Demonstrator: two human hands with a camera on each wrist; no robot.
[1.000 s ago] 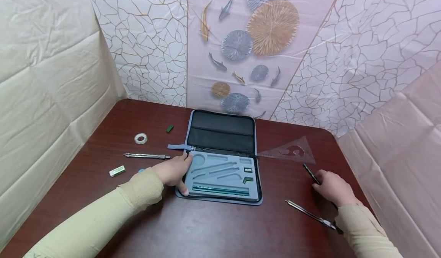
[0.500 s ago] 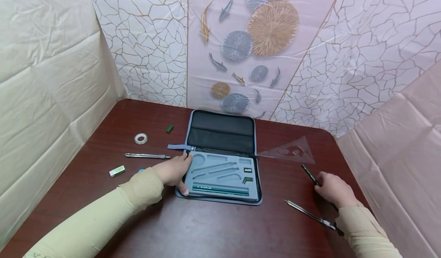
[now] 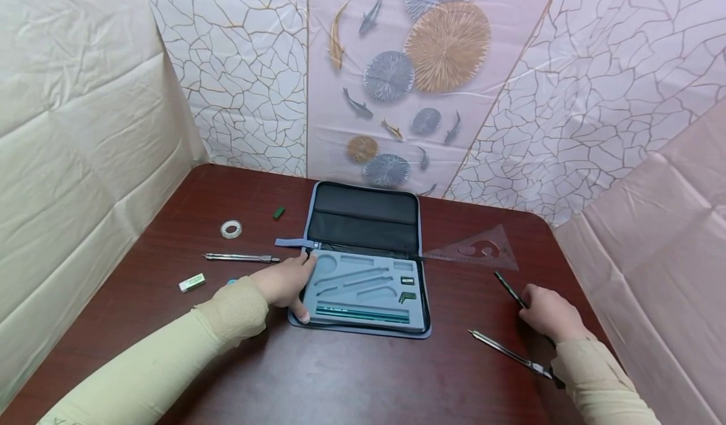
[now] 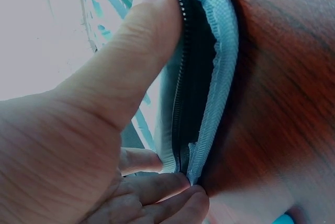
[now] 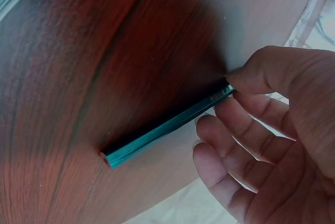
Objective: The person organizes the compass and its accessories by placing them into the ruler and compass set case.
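In the head view a zip case [image 3: 365, 220] lies unfolded on the table, its grey moulded tray [image 3: 334, 296] facing up. My left hand [image 3: 286, 281] rests along the tray's left side, thumb at the front corner. The left wrist view has that thumb laid over the zip [image 4: 180, 77], with fingertips against the case edge. At the right, thumb and forefinger of my right hand [image 3: 550, 311] pinch one end of a dark green pencil [image 5: 167, 128]. Its other end points away from the hand, low over the wood. Two green pencils [image 3: 363, 313] lie in the tray's front slot.
A clear set square [image 3: 482, 250] lies right of the case, and a metal compass [image 3: 505, 349] lies before the right hand. Leftward are another metal drawing tool [image 3: 238, 257], a clear ring [image 3: 231, 229], an eraser [image 3: 192, 282] and a small green piece [image 3: 279, 212].
The pencil's far end has swung slightly leftward, the right hand shifting only a little with it. My left hand stays in place on the case.
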